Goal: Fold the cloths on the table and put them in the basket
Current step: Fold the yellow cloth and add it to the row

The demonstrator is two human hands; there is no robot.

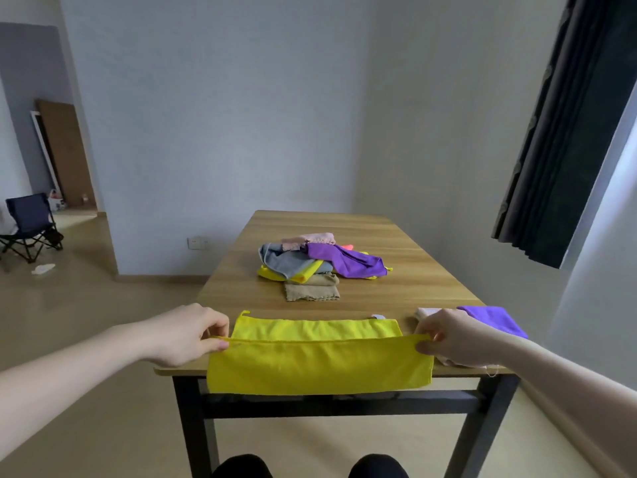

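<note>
A yellow cloth (pixel 319 365) lies across the near edge of the wooden table (pixel 413 267), its lower part hanging over the front. My left hand (pixel 188 334) pinches the cloth's left corner and my right hand (pixel 451 336) pinches its right corner, lifting a stretched edge above the part lying flat. A pile of unfolded cloths (pixel 319 265) in grey, purple, yellow, tan and pink sits at the table's middle. Folded cloths, a purple one (pixel 493 319) on top, lie at the near right behind my right hand. No basket is in view.
A dark curtain (pixel 565 132) hangs at the right. A folding chair (pixel 29 225) stands on the floor far left. My knees show at the bottom under the table's black frame (pixel 331 407).
</note>
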